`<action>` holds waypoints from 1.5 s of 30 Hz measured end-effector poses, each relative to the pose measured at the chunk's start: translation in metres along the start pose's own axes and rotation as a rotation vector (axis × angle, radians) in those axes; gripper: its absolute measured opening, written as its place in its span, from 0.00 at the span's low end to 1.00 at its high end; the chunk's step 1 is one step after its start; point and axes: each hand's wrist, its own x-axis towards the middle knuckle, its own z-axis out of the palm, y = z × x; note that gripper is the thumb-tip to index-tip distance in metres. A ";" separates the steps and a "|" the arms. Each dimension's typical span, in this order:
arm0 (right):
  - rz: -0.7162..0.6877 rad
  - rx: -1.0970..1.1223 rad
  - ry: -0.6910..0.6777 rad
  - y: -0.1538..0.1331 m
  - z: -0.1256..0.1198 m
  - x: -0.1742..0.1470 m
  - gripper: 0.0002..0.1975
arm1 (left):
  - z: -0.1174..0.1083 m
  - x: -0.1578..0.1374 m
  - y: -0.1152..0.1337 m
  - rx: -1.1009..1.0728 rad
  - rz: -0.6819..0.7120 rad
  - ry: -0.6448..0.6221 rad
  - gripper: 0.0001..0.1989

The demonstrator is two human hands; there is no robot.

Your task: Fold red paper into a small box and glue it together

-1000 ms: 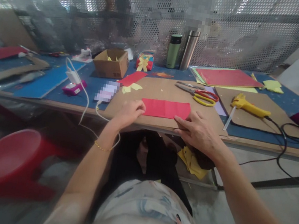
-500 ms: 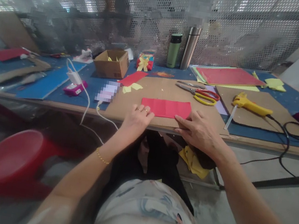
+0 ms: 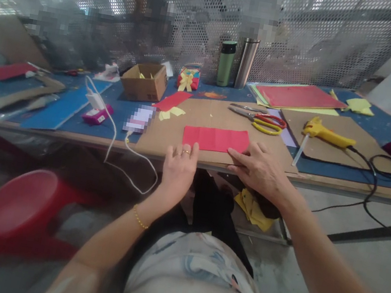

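A red strip of paper (image 3: 215, 139) with upright crease lines lies flat on a brown cardboard sheet (image 3: 160, 132). My left hand (image 3: 180, 166) is back-up at the strip's lower left, its bent fingertips at the near edge; its thumb is hidden. At the lower right corner, my right hand (image 3: 256, 165) has its fingers apart, the index fingertip resting on the red paper. Beyond the strip lie yellow-handled scissors (image 3: 269, 128) and a red-handled cutting tool (image 3: 275, 120). Small yellow paper scraps (image 3: 171, 113) and a red paper piece (image 3: 173, 101) sit to the upper left.
A yellow glue gun (image 3: 328, 134) rests on another cardboard piece at right, its cord hanging over the edge. Behind stand a green tumbler (image 3: 225, 66), a steel flask (image 3: 246, 64) and a small cardboard box (image 3: 143, 87). A white cable (image 3: 133, 156) loops off the table's front left.
My left hand has drawn back toward me from the strip's left part to its near edge. My right hand has stayed almost in place, and the paper still lies flat.
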 end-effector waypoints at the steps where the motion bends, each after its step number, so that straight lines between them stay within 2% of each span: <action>1: 0.003 -0.002 0.000 0.000 0.000 0.000 0.19 | 0.000 0.000 0.001 -0.007 -0.014 0.000 0.28; 5: -0.007 -0.005 0.003 0.000 0.001 0.001 0.19 | -0.001 0.002 0.002 -0.028 -0.027 0.000 0.28; 10: -0.007 -0.013 0.007 -0.001 0.002 0.001 0.19 | 0.000 0.005 0.002 -0.007 0.050 -0.055 0.28; 16: -0.018 -0.036 0.026 -0.001 0.003 0.000 0.20 | -0.004 0.009 0.000 -0.024 0.128 -0.036 0.32; 23: -0.027 -0.050 0.019 -0.001 0.002 0.001 0.19 | -0.019 0.022 -0.002 -0.003 0.177 -0.121 0.30; 29: -0.035 -0.065 0.019 0.000 0.004 0.001 0.18 | -0.024 0.025 0.006 0.077 0.206 -0.177 0.32; 33: -0.023 -0.093 -0.036 -0.004 0.001 0.004 0.19 | -0.029 0.029 0.011 0.127 0.200 -0.238 0.33; 37: 0.030 -0.169 -0.164 -0.019 -0.009 0.010 0.23 | -0.034 0.034 0.012 0.150 0.196 -0.309 0.34; 41: 0.116 -0.234 -0.232 -0.041 -0.018 0.018 0.30 | -0.033 0.034 0.012 0.137 0.188 -0.289 0.34; 45: 0.165 -0.265 -0.292 -0.051 -0.023 0.024 0.27 | -0.031 0.032 0.011 0.117 0.180 -0.256 0.32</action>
